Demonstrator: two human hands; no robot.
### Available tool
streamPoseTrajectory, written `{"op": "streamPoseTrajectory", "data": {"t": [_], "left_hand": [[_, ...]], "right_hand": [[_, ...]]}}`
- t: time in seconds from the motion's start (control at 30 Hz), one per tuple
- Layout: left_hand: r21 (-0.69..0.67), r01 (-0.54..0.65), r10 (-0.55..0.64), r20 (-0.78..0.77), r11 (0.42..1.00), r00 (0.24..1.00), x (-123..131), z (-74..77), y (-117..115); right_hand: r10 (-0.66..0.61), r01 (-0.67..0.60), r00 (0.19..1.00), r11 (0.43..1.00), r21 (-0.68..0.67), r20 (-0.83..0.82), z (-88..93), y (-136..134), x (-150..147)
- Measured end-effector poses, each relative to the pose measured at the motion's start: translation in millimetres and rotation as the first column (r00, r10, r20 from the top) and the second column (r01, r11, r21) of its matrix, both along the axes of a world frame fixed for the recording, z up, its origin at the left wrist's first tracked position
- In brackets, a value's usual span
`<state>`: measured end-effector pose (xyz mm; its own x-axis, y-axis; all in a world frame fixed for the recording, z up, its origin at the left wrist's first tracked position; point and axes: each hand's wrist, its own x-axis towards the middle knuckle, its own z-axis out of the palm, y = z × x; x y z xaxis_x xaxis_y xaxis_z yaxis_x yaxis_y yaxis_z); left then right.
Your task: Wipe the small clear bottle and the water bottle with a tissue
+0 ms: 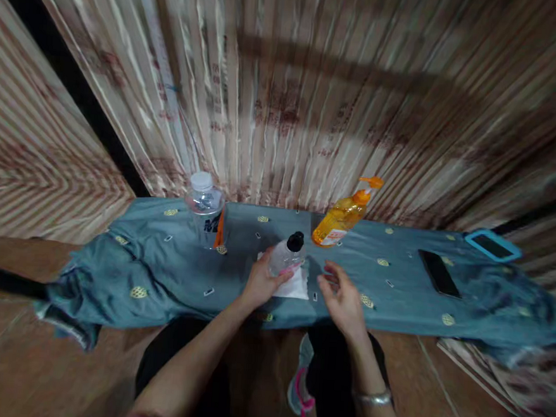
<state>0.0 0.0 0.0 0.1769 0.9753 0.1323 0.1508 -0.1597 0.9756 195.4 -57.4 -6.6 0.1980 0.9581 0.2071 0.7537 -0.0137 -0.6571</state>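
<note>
My left hand (262,282) is wrapped round a small clear bottle with a black cap (285,255), which stands near the middle of the cloth-covered surface. A white tissue or cloth (296,286) lies beneath the bottle and partly under my left hand. To the right of it, my right hand (342,292) hovers near the front edge, fingers curved and apart, holding nothing. Behind my right hand stands an orange pump bottle (338,224) with yellow-orange liquid. Farther left is a large clear plastic bottle with a white cap (206,213).
A dark phone (439,273) and a blue-framed device (493,245) lie at the right. The teal cloth (173,277) hangs in folds at both ends. Stacked, plastic-wrapped printed sheets (286,95) rise as a wall directly behind. My knees are below the front edge.
</note>
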Motion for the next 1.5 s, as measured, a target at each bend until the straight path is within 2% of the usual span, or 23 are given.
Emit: {"op": "streamPoseTrajectory", "data": {"t": [0.17, 0.4, 0.5, 0.57, 0.63, 0.7, 0.77, 0.8, 0.87, 0.93, 1.03, 1.1, 1.2, 1.33, 1.5], "left_hand": [[0.027, -0.018, 0.018, 0.016, 0.999, 1.0, -0.1, -4.8, 2.0], [0.035, -0.037, 0.034, 0.082, 0.999, 0.996, -1.4, -6.5, 4.5], [0.051, -0.046, 0.04, 0.11, 0.998, 0.993, -4.9, -4.5, 5.9], [0.061, -0.061, 0.054, 0.111, 0.996, 0.992, -7.2, -4.2, 7.3], [0.061, -0.071, 0.064, 0.106, 0.996, 0.992, -8.2, -4.4, 8.4], [0.055, -0.075, 0.069, 0.102, 0.996, 0.992, -7.6, -4.8, 8.6], [0.053, -0.069, 0.064, 0.095, 0.996, 0.993, -5.5, -5.6, 8.2], [0.054, -0.064, 0.059, 0.091, 0.996, 0.994, -4.3, -6.2, 7.9], [0.057, -0.052, 0.048, 0.077, 0.997, 0.996, -2.4, -7.7, 7.4], [0.06, -0.057, 0.053, 0.064, 0.997, 0.997, -1.7, -9.1, 7.4], [0.077, -0.064, 0.06, 0.063, 0.995, 0.996, -2.9, -9.9, 7.7], [0.093, -0.057, 0.051, 0.061, 0.994, 0.997, -4.2, -9.8, 7.7], [0.093, -0.054, 0.051, 0.035, 0.994, 0.998, -5.5, -9.7, 7.9], [0.078, -0.062, 0.062, -0.005, 0.995, 0.998, -5.1, -10.7, 10.8], [0.078, -0.084, 0.087, -0.041, 0.993, 0.995, -2.6, -7.3, 11.1]], "right_hand": [[0.013, -0.004, 0.99, 0.998, -0.07, 0.137, -28.3, 26.9, -24.0], [0.057, -0.053, 0.998, 0.975, -0.216, 0.011, -28.9, 38.3, -36.4], [-0.024, 0.022, 1.0, 0.979, -0.201, -0.009, -28.3, 32.2, -24.5], [-0.138, 0.113, 0.979, 0.98, -0.164, -0.147, -25.7, 27.4, -14.3], [-0.222, 0.182, 0.875, 0.974, -0.134, -0.43, -17.0, 23.6, -7.6], [-0.215, 0.21, 0.695, 0.973, -0.092, -0.686, 0.1, 20.9, -7.9], [-0.149, 0.222, 0.581, 0.975, -0.021, -0.8, 22.7, 18.6, -15.9], [-0.113, 0.218, 0.575, 0.976, 0.018, -0.81, 34.0, 17.4, -22.6], [-0.035, 0.167, 0.64, 0.981, 0.095, -0.768, 51.6, 14.8, -39.6], [0.072, 0.062, 0.74, 0.983, 0.175, -0.669, 58.3, 13.1, -59.5], [0.194, -0.054, 0.832, 0.961, 0.271, -0.52, 50.7, 15.4, -86.5], [0.2, -0.051, 0.861, 0.949, 0.312, -0.467, 42.4, 22.1, -97.5], [0.182, -0.028, 0.881, 0.941, 0.336, -0.436, 35.7, 38.6, -100.2], [0.199, -0.059, 0.849, 0.956, 0.286, -0.49, 30.3, 58.5, -92.9], [0.053, 0.047, 0.822, 0.986, 0.161, -0.567, 10.0, 49.2, -97.5]]}}
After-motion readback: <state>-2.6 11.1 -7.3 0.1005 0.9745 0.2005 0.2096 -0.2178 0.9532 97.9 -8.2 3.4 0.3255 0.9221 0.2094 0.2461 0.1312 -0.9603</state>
